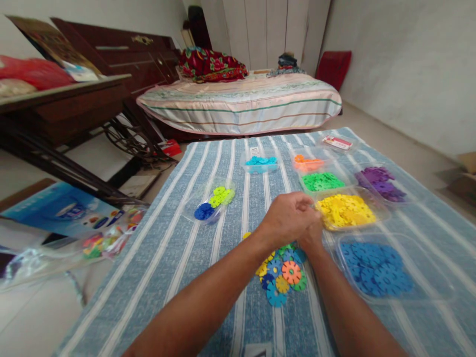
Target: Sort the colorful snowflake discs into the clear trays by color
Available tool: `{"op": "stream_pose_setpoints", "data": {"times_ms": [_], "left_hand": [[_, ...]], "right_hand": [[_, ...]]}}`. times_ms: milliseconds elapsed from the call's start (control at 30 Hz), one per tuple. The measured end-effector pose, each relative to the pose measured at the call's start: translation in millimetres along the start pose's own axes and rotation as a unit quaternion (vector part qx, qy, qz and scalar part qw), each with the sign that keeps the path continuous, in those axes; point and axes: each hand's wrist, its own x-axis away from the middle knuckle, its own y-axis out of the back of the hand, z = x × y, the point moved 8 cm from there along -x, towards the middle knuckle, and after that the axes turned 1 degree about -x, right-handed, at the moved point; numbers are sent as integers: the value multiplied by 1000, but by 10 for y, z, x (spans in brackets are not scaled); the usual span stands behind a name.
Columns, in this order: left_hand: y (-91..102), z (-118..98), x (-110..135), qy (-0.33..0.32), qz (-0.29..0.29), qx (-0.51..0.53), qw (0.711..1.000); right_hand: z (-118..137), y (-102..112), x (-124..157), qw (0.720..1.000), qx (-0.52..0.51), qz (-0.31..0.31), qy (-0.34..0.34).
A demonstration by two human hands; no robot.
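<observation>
- Head view: both hands meet over the middle of a blue-and-white striped cloth spread on the floor.
- The left hand is curled closed, its knuckles up, and it covers most of the right hand, which sits just behind and below it.
- What either hand has hold of cannot be told; the fingertips are hidden where the two press together, and how far the right hand is open cannot be told either.
- Directly beneath the hands, on the near side, lies a loose pile of mixed plastic discs in orange, blue, yellow and green, resting on the cloth.
- Just to the right of the hands is a clear tray of yellow discs, almost touching the left hand's knuckles.
- Nearer and further right stands a clear tray of blue discs.
- Beyond the yellow one are a tray of green discs, a tray of orange discs and, far right, a tray of purple discs.
- Far centre holds a small tray of light-blue discs; to the left of the hands is a tray with dark blue and lime pieces.
- At the far end of the room is a bed; on the left a dark wooden table.
</observation>
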Motion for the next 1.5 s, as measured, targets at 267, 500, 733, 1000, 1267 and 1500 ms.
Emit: {"op": "stream_pose_setpoints", "data": {"times_ms": [267,500,733,1000,1267,1500], "left_hand": [[631,688,477,88,7,-201,976],[741,899,885,125,30,-225,966],[548,889,1048,88,62,-304,946],[424,917,1058,70,59,-373,923],[480,947,1000,111,83,-243,960],[180,571,419,107,67,-7,992]], "right_hand": [[1,31,-39,1000,-5,11,-15],[-3,32,-26,1000,-3,17,-6],[-17,29,-29,1000,-4,19,0],[10,41,-21,1000,-10,8,10],[-9,24,-33,1000,-10,10,0],[11,53,-8,999,-32,7,0]]}}
